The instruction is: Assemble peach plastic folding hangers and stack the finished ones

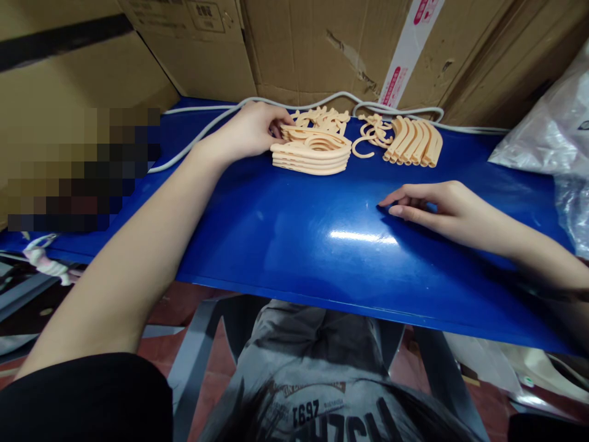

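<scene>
Peach plastic hanger pieces lie in groups at the back of the blue table. My left hand (260,127) has its fingers curled around the left end of a hanger piece on top of the neat stack of curved hanger arms (310,162); its fingertips are partly hidden. Right beside that stack lies a loose hanger hook (367,155). My right hand (430,205) hovers low over the table, loosely bent, thumb and forefinger apart, holding nothing. Behind the stack is a heap of small hooked pieces (329,116).
Further right sit a row of tubular hanger arms (416,144) and a cluster of hooks (378,129). A white cable (317,101) runs along the back, before cardboard boxes (299,49). A clear plastic bag (547,129) stands at the right. The blue table's (276,245) front edge is near my lap.
</scene>
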`<state>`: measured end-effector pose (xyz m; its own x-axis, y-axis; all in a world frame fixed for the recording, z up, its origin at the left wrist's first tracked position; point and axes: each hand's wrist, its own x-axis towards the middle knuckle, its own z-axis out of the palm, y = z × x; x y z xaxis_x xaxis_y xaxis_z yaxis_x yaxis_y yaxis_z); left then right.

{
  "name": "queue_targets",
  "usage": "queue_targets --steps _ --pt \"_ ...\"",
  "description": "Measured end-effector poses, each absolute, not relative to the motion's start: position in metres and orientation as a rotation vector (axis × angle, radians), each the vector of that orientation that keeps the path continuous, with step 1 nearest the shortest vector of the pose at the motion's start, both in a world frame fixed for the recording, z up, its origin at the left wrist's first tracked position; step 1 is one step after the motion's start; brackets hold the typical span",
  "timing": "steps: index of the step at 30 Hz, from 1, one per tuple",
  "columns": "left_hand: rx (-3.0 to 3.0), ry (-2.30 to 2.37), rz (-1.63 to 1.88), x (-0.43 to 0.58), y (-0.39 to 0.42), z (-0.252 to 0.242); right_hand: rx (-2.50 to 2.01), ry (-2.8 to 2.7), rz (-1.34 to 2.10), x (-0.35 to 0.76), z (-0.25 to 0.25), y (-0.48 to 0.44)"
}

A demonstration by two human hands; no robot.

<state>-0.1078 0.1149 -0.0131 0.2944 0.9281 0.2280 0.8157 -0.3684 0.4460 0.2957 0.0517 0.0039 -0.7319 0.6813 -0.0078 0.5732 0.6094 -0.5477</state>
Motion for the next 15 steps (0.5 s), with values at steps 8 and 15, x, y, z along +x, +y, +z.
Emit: queue_targets --steps 8,15 --pt "2.294 1.615 0.626 -0.113 0.121 -0.015 -1.165 -2.382 0.577 0.288 -0.001 0.051" --pt "2.327 1.626 0.631 -0.115 0.121 -0.014 -1.235 -2.414 0.513 0.265 -0.016 0.089"
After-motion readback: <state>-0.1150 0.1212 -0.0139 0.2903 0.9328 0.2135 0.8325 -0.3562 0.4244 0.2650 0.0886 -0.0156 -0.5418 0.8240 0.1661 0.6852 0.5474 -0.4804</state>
